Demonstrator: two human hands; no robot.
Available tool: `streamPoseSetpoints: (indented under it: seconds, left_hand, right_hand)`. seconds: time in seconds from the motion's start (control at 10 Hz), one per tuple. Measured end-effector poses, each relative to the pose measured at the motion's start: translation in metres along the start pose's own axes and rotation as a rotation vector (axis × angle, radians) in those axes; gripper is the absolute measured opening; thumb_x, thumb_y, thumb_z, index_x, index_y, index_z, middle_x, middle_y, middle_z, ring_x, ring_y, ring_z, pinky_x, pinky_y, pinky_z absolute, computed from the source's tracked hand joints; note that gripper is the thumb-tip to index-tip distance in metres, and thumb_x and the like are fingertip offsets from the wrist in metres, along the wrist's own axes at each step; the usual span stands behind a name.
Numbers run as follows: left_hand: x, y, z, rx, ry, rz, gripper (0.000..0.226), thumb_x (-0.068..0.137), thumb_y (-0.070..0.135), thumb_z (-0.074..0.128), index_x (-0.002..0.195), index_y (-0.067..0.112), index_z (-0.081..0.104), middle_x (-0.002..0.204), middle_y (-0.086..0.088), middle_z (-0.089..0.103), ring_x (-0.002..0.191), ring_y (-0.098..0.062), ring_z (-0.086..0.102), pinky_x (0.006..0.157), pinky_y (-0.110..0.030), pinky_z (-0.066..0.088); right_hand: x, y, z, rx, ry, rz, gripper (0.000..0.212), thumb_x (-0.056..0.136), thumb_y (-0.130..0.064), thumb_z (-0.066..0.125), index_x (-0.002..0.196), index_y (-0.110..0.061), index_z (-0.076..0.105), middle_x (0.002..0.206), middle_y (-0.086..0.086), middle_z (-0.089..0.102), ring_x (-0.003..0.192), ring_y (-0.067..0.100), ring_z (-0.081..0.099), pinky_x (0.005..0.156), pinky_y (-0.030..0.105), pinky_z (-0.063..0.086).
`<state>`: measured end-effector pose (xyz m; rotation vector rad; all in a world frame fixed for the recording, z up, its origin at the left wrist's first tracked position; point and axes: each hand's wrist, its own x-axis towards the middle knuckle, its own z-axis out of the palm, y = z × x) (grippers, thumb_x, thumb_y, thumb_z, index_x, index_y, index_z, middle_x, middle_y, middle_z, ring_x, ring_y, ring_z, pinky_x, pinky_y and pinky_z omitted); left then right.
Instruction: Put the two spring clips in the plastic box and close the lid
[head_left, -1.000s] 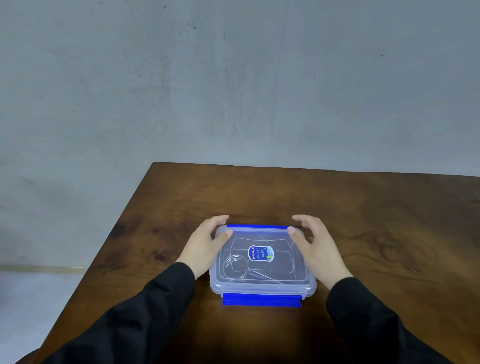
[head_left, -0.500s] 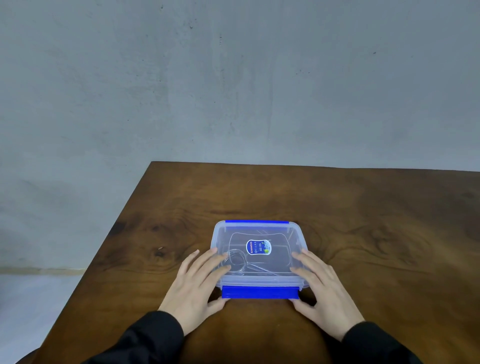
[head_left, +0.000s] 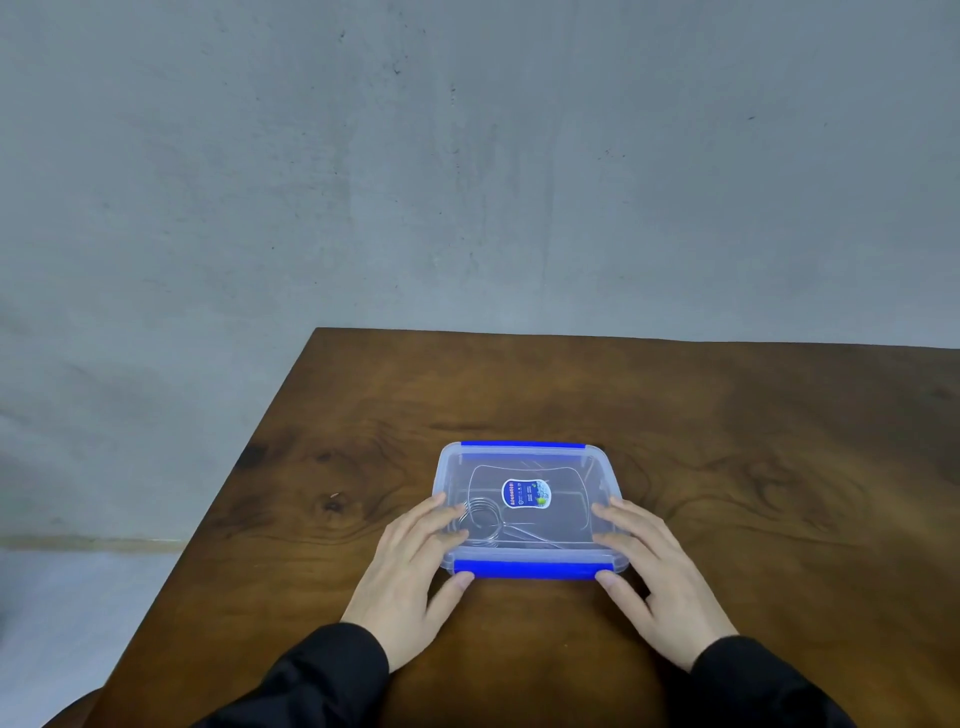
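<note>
Pressing lidded plastic box (head_left: 527, 512) — both hands (near corners).

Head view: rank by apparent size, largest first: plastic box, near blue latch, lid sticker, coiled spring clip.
1. plastic box, clearly largest.
2. near blue latch, spanning most of the box's front edge.
3 and 4. lid sticker and coiled spring clip look about alike; the clip is seen blurred through the lid, so no ranking.

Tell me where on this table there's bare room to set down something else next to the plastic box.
Bare wood lies between the plastic box and the table's far edge, and broadly to the right of the right hand. A narrower strip runs from the left hand to the left edge. It is crowded at the box's near corners.
</note>
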<state>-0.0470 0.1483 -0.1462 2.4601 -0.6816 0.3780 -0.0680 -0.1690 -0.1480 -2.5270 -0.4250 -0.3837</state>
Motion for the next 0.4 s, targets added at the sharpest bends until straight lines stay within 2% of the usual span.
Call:
streamPoseSetpoints:
  seconds: [0.1, 0.2, 0.3, 0.4]
  left_hand:
    - [0.003, 0.004, 0.001, -0.012, -0.024, -0.086, 0.059, 0.095, 0.063, 0.027, 0.122, 0.025, 0.062, 0.145, 0.009, 0.048, 0.141, 0.002, 0.017, 0.110, -0.037, 0.030]
    - [0.002, 0.005, 0.001, -0.007, -0.047, -0.118, 0.066, 0.092, 0.067, 0.022, 0.123, 0.024, 0.062, 0.146, 0.009, 0.047, 0.140, 0.003, 0.016, 0.111, -0.034, 0.027]
    - [0.001, 0.011, 0.000, -0.034, -0.036, -0.134, 0.072, 0.091, 0.070, 0.018, 0.124, 0.023, 0.062, 0.146, 0.008, 0.048, 0.141, -0.002, 0.021, 0.113, -0.039, 0.030]
    - [0.001, 0.015, -0.006, -0.065, -0.043, -0.150, 0.071, 0.091, 0.069, 0.017, 0.126, 0.024, 0.060, 0.148, 0.013, 0.044, 0.141, 0.004, 0.016, 0.115, -0.041, 0.028]
  right_hand:
    - [0.003, -0.004, 0.001, -0.032, 0.023, 0.006, 0.063, 0.098, -0.065, 0.030, 0.116, -0.022, 0.074, 0.141, -0.006, 0.060, 0.138, 0.010, 0.042, 0.103, 0.044, 0.051]
    - [0.002, -0.005, -0.001, -0.033, 0.006, 0.014, 0.065, 0.098, -0.065, 0.029, 0.117, -0.022, 0.074, 0.141, -0.006, 0.060, 0.139, 0.006, 0.040, 0.105, 0.042, 0.050]
    - [0.002, -0.007, -0.001, -0.007, 0.011, 0.023, 0.064, 0.097, -0.065, 0.030, 0.119, -0.023, 0.073, 0.142, -0.013, 0.055, 0.141, -0.011, 0.025, 0.108, 0.034, 0.043]
    - [0.002, -0.012, -0.004, 0.039, -0.002, 0.050, 0.068, 0.094, -0.071, 0.028, 0.121, -0.026, 0.071, 0.144, -0.017, 0.051, 0.141, -0.015, 0.022, 0.111, 0.036, 0.043]
